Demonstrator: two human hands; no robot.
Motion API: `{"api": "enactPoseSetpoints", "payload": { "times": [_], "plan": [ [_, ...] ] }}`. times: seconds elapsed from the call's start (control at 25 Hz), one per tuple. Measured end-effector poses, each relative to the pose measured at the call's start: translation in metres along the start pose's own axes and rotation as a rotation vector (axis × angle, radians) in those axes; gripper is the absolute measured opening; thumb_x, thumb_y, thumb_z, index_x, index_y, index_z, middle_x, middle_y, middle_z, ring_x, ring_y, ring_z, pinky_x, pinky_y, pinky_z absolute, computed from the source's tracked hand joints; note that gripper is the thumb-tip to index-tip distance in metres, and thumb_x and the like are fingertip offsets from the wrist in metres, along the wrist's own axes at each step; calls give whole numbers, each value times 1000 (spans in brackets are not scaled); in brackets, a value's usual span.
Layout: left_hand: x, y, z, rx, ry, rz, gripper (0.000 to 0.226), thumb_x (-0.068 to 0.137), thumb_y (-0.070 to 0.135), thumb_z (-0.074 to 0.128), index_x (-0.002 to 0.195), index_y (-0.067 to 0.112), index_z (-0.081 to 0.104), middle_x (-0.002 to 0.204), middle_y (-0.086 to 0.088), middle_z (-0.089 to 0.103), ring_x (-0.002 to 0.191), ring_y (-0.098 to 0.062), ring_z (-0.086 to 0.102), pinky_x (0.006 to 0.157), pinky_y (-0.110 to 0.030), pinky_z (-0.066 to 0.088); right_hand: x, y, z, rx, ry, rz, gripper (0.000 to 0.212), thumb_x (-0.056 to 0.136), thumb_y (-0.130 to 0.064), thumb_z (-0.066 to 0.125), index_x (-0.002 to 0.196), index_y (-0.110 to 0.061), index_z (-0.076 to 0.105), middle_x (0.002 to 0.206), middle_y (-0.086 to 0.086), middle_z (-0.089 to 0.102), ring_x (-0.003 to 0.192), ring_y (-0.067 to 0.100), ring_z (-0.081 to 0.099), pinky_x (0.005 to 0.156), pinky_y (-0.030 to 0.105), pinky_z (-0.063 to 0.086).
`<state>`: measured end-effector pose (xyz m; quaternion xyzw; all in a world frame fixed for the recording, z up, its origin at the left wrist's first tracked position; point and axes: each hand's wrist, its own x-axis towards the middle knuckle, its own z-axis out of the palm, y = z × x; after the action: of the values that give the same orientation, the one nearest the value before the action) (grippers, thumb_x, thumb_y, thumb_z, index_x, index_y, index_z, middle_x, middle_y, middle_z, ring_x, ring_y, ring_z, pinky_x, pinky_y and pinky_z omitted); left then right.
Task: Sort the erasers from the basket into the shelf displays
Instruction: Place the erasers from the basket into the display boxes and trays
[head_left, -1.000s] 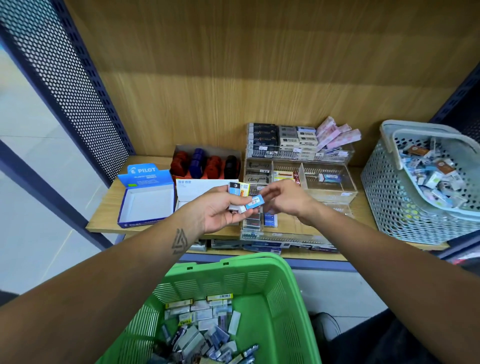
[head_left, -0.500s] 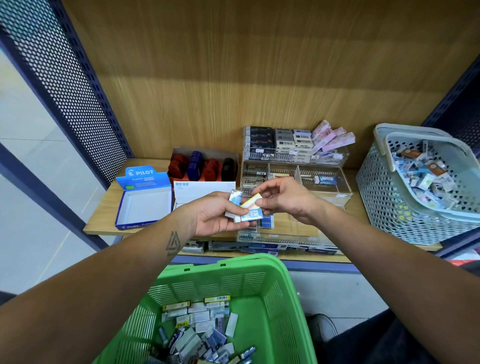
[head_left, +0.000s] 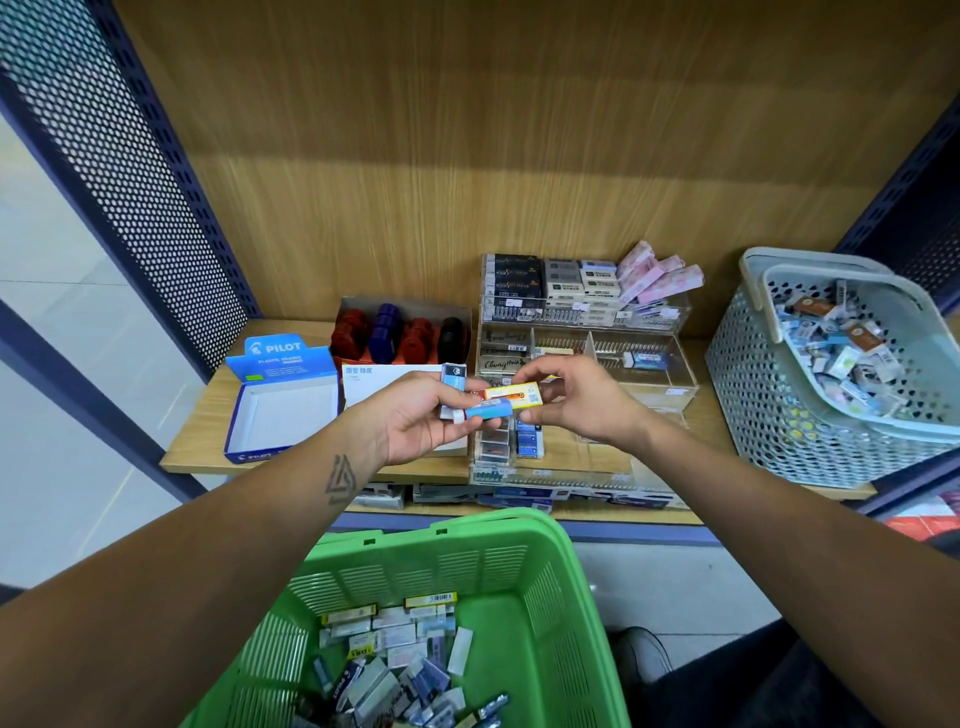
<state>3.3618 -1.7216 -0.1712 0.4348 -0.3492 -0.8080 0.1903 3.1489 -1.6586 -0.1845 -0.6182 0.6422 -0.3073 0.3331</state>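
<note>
Over the wooden shelf (head_left: 311, 457), two hands meet around a small clutch of erasers.

Left hand (head_left: 415, 421) curls round a blue eraser (head_left: 488, 409) and a few others; right hand (head_left: 576, 402) pinches a yellow eraser (head_left: 514, 393) between thumb and fingertips, touching the left hand's bundle. At 6 o'clock sits the green basket (head_left: 550, 571) with loose erasers; clear displays (head_left: 670, 364) lie at 1 o'clock, a grey basket (head_left: 753, 395) at 3 o'clock, a blue Pilot box (head_left: 283, 358) at 10 o'clock.
</note>
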Motion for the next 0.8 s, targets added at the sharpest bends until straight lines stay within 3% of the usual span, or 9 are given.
{"api": "enactPoseSetpoints", "payload": {
  "times": [0.12, 0.2, 0.32, 0.44, 0.64, 0.8],
  "plan": [
    [-2, -1, 3, -15, -5, 6, 29, 93, -14, 50, 116, -5, 65, 99, -27, 72, 76, -33, 75, 54, -22, 58, -1, -3, -5, -364, 11, -139, 40, 75, -22, 86, 112, -17, 73, 107, -7, 62, 94, 12, 59, 86, 30, 50],
    [-2, 0, 5, -26, -6, 32, 29, 94, -14, 49, 118, -6, 63, 102, -28, 72, 79, -34, 75, 57, -24, 59, 1, -8, -17, -453, 16, -84, 41, 74, -27, 85, 112, -16, 73, 106, -6, 62, 96, 13, 58, 87, 30, 47],
    [4, 8, 7, -64, 36, 118, 31, 94, -14, 51, 123, -8, 60, 108, -30, 70, 87, -36, 74, 62, -26, 61, 12, 0, -42, -457, 265, 84, 39, 76, -30, 84, 111, -19, 72, 102, -4, 67, 89, 14, 60, 76, 29, 48],
    [8, 16, 9, -91, 77, 178, 29, 93, -14, 51, 121, -10, 60, 111, -32, 68, 89, -37, 74, 65, -27, 61, 25, 13, -58, -595, 438, 186, 33, 77, -32, 83, 106, -21, 73, 105, 1, 71, 97, 23, 64, 80, 34, 52],
    [12, 16, 11, -60, 79, 159, 26, 93, -14, 52, 116, -9, 64, 107, -30, 70, 88, -35, 74, 64, -26, 61, 52, 17, -56, -744, 224, 196, 26, 75, -26, 84, 98, -17, 74, 105, 9, 71, 100, 28, 64, 84, 33, 51],
    [15, 16, 11, -62, 61, 149, 26, 93, -14, 52, 115, -8, 64, 104, -28, 72, 88, -35, 74, 63, -26, 60, 58, 21, -51, -786, 160, 203, 22, 76, -24, 84, 93, -19, 71, 105, 5, 70, 98, 25, 64, 80, 30, 49]
  ]
}}
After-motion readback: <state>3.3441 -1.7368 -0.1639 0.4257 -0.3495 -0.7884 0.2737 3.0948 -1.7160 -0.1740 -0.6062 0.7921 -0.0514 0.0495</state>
